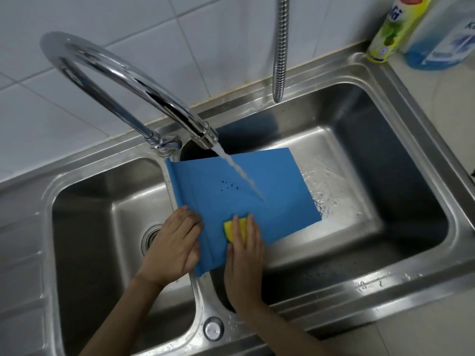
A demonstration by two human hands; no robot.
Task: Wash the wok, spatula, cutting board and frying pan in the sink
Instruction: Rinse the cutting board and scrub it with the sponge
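A blue cutting board [257, 191] leans across the divider of the double sink [385, 278], sloping down into the right basin. Water runs from the chrome tap [144, 88] onto its middle, where a few dark specks sit. My left hand [174, 245] grips the board's near left edge. With straight fingers my right hand [244, 255] presses a yellow sponge [235, 228] flat against the board's lower part. The wok, spatula and frying pan are not in view.
A steel flexible hose [281, 47] hangs over the sink's back rim. A yellow-green detergent bottle [393, 29] and a blue bottle [447, 37] stand at the back right corner. The left basin shows its drain [151, 237]. Water pools in the right basin.
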